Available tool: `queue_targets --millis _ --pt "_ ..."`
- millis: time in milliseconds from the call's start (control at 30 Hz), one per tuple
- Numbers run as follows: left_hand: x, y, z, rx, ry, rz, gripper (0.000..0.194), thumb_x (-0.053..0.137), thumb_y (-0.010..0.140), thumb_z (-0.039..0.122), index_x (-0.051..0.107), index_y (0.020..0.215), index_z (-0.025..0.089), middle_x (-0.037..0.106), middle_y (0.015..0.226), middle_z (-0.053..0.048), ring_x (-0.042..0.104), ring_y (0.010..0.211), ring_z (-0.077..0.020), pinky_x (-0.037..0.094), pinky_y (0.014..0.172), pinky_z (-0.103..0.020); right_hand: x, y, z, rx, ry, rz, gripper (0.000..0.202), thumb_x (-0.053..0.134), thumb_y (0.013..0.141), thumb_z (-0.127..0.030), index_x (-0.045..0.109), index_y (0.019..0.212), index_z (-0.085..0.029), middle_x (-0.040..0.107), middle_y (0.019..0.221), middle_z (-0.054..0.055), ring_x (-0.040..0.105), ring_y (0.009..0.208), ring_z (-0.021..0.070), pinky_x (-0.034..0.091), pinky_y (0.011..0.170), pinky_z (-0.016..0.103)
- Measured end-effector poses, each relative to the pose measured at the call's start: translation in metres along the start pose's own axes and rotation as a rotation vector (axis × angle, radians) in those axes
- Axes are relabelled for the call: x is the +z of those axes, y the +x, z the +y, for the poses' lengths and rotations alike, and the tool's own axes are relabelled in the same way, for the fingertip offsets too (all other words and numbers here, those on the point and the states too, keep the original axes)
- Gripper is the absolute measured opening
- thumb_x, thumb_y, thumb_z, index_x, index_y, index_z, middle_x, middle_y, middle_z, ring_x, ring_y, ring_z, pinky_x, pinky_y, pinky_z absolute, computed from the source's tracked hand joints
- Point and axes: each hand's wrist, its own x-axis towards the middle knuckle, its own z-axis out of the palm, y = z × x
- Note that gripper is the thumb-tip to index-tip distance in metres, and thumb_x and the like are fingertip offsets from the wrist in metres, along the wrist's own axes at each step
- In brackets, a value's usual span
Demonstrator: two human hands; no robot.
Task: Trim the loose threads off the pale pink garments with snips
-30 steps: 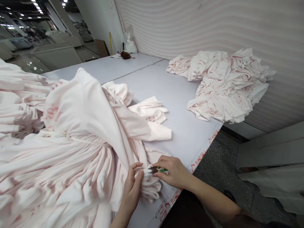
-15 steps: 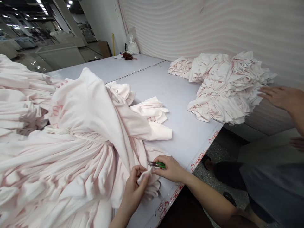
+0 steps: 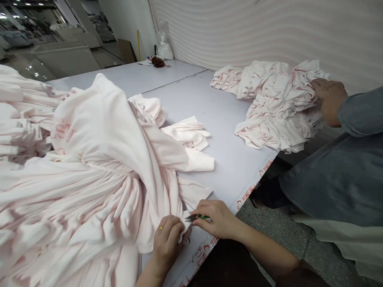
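Pale pink garments (image 3: 104,119) lie heaped over the left and middle of the table, some gathered by a tie. My left hand (image 3: 168,241), with a yellow ring on one finger, is closed on the edge of a pale pink garment near the table's front edge. Just right of it, my right hand (image 3: 217,218) grips small green-handled snips (image 3: 196,217). Their dark blades point left and lie against the cloth at my left fingers. Whether the blades are cutting cannot be made out.
A second garment pile (image 3: 278,103) lies at the table's right end, with another person's hand (image 3: 330,99) on it. That person stands at the right. The white table (image 3: 221,107) bears a brown bundle (image 3: 157,61) and plastic bag (image 3: 164,48) at the back.
My left hand has turned, its knuckles now upward, and the snips lie closer to it against the cloth. The other person has leaned in, their hand now on the right pile.
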Motion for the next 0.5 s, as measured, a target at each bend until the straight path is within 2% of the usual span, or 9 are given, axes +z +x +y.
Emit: queue_targets --millis 100,167,233,300,367,433,500 --pt "-0.002 -0.002 -0.003 -0.054 -0.042 -0.033 0.017 0.060 0.081 0.006 0.050 0.078 0.020 0.058 0.071 -0.003 0.054 0.070 -0.0156 0.049 0.065 -0.027 0.001 0.003 0.003 -0.001 0.011 0.008 0.020 0.066 0.088 -0.032 0.074 0.104 -0.023 0.072 0.091 0.002 0.067 0.083 0.0164 0.046 0.071 0.024" --pt "-0.004 -0.002 -0.008 -0.137 -0.098 -0.045 0.022 0.059 0.080 0.004 0.047 0.074 0.021 0.055 0.069 0.000 0.057 0.074 -0.0158 0.050 0.067 -0.027 0.002 0.004 0.007 0.041 0.014 0.040 0.018 0.063 0.090 -0.032 0.074 0.101 -0.023 0.072 0.092 0.002 0.067 0.084 0.0165 0.047 0.072 0.024" --pt "-0.008 -0.001 -0.014 -0.276 -0.210 -0.015 0.025 0.056 0.081 0.003 0.042 0.072 0.022 0.053 0.069 0.002 0.062 0.080 -0.0164 0.053 0.074 -0.030 0.003 0.004 0.014 0.106 0.005 0.064 0.019 0.065 0.088 -0.033 0.071 0.103 -0.022 0.071 0.097 0.003 0.067 0.087 0.0176 0.048 0.075 0.026" --pt "-0.014 0.002 -0.020 -0.437 -0.342 0.048 0.027 0.055 0.082 0.005 0.038 0.070 0.023 0.050 0.068 0.004 0.066 0.084 -0.0166 0.055 0.078 -0.032 0.009 0.005 0.021 0.144 -0.042 0.041 0.034 0.070 0.083 -0.033 0.064 0.114 -0.021 0.069 0.107 0.005 0.066 0.095 0.0209 0.048 0.081 0.029" --pt "-0.020 0.006 -0.026 -0.561 -0.429 0.124 0.027 0.056 0.082 0.007 0.037 0.070 0.023 0.047 0.067 0.006 0.066 0.076 -0.0151 0.056 0.072 -0.029 0.016 0.007 0.027 0.178 -0.146 -0.005 0.043 0.069 0.081 -0.025 0.057 0.122 -0.019 0.067 0.114 0.008 0.064 0.099 0.0240 0.048 0.083 0.032" --pt "-0.025 0.008 -0.030 -0.599 -0.443 0.152 0.025 0.058 0.081 0.009 0.039 0.073 0.023 0.046 0.067 0.006 0.061 0.066 -0.0128 0.052 0.060 -0.024 0.022 0.010 0.033 0.231 -0.248 -0.027 0.035 0.061 0.082 -0.012 0.059 0.117 -0.017 0.068 0.109 0.010 0.064 0.094 0.0238 0.047 0.078 0.031" --pt "-0.027 0.010 -0.030 -0.551 -0.420 0.071 0.018 0.056 0.081 0.011 0.044 0.077 0.023 0.049 0.070 0.005 0.056 0.061 -0.0115 0.048 0.054 -0.022 0.022 0.014 0.037 0.266 -0.264 -0.005 0.026 0.055 0.082 -0.005 0.063 0.104 -0.018 0.067 0.101 0.008 0.064 0.088 0.0208 0.046 0.074 0.028"
